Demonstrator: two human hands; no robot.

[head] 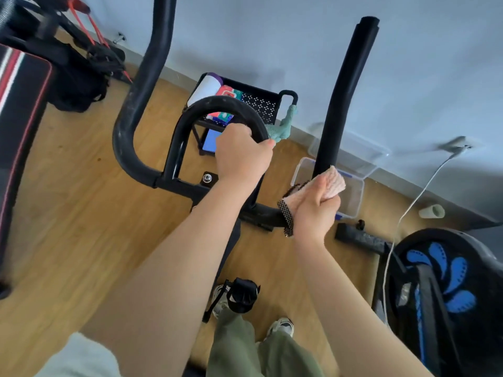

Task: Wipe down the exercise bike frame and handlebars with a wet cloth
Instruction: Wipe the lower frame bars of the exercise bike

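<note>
Right hand (313,204) around cloth (336,183) on handlebar (343,104)

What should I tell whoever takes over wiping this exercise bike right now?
Left hand grips the centre loop handlebar.
Right hand holds the pink cloth, wrapped around the base of the right upright handlebar.
Done: this view does not show which parts are already wiped.
Left: probably up that handlebar, then the left upright handlebar, the loop and the frame crossbar.
</note>
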